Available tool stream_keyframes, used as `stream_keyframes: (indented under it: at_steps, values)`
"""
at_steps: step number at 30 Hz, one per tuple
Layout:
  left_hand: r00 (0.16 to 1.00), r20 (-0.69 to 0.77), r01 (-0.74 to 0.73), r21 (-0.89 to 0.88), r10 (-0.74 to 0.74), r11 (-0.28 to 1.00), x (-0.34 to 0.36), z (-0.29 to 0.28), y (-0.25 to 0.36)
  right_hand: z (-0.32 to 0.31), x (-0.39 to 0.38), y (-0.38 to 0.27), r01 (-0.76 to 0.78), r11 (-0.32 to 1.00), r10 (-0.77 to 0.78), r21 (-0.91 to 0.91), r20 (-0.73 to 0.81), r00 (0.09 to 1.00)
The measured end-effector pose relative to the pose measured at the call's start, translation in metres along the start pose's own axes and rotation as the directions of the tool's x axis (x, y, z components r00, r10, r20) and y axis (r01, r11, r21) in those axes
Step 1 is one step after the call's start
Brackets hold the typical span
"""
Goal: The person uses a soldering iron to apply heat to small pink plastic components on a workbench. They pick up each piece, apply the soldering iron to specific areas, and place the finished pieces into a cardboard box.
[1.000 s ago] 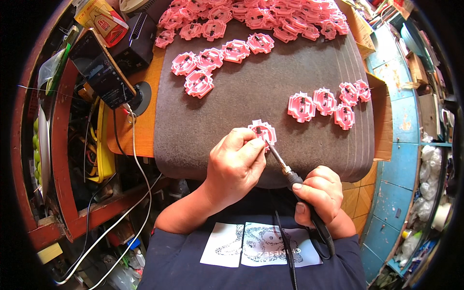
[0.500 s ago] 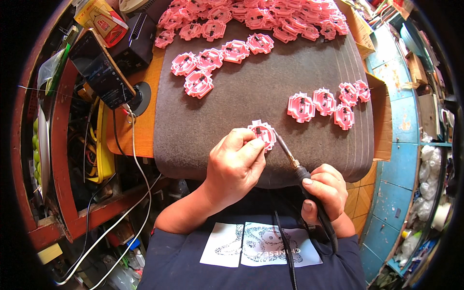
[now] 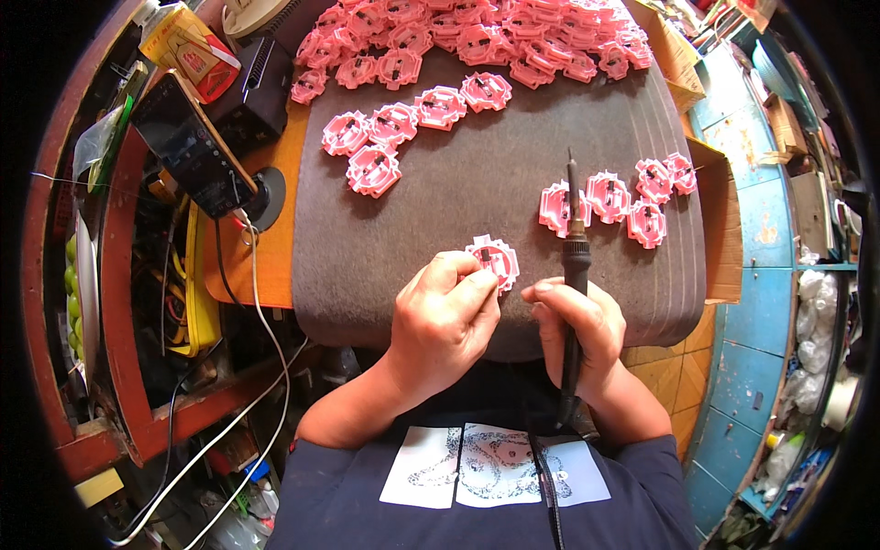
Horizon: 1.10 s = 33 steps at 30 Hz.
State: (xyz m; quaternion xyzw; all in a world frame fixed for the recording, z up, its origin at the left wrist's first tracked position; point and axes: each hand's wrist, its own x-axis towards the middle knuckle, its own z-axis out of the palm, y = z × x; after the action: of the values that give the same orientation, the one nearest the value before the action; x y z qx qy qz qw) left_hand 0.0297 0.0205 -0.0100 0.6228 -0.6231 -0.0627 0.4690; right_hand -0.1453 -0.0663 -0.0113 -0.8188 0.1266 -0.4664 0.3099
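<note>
Left hand (image 3: 445, 307) pinching one pink part (image 3: 500, 264), right hand (image 3: 596, 325) gripping the soldering iron (image 3: 576, 261), we can't tell which piled parts (image 3: 481, 44) are finished.

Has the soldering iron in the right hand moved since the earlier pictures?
Yes. Judged against the dark mat, the soldering iron has swung: its tip went right and toward the far edge, away from the pink piece in the left hand.

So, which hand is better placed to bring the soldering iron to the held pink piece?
Probably the right hand: it holds the soldering iron, while the left hand is occupied pinching the pink piece by its edge.
</note>
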Motion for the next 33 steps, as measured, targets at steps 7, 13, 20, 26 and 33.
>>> stream_keyframes:
  at_steps: [7, 13, 20, 26, 33]
  values:
    - [1.0, 0.01, -0.007, 0.006, 0.007, 1.0, -0.001, 0.0, -0.001, -0.003, -0.003, -0.004, -0.074, 0.994, 0.08, -0.078, 0.078, 0.994]
    - [1.0, 0.017, -0.002, 0.005, 0.001, 1.0, -0.001, 0.0, 0.0, -0.002, -0.008, -0.001, -0.053, 0.996, 0.057, -0.072, 0.055, 0.997]
    - [1.0, 0.008, -0.012, 0.005, 0.012, 1.0, -0.001, 0.001, -0.001, 0.001, -0.005, 0.004, 0.014, 0.999, -0.013, -0.047, 0.019, 1.0]
    - [1.0, 0.009, -0.009, -0.003, 0.009, 1.0, -0.002, 0.0, -0.002, 0.002, -0.006, 0.004, 0.02, 0.998, -0.02, -0.052, 0.016, 1.0]
    - [1.0, 0.009, -0.018, 0.005, 0.018, 1.0, -0.001, 0.0, -0.002, 0.002, -0.005, 0.002, 0.012, 0.999, -0.01, -0.038, 0.028, 1.0]
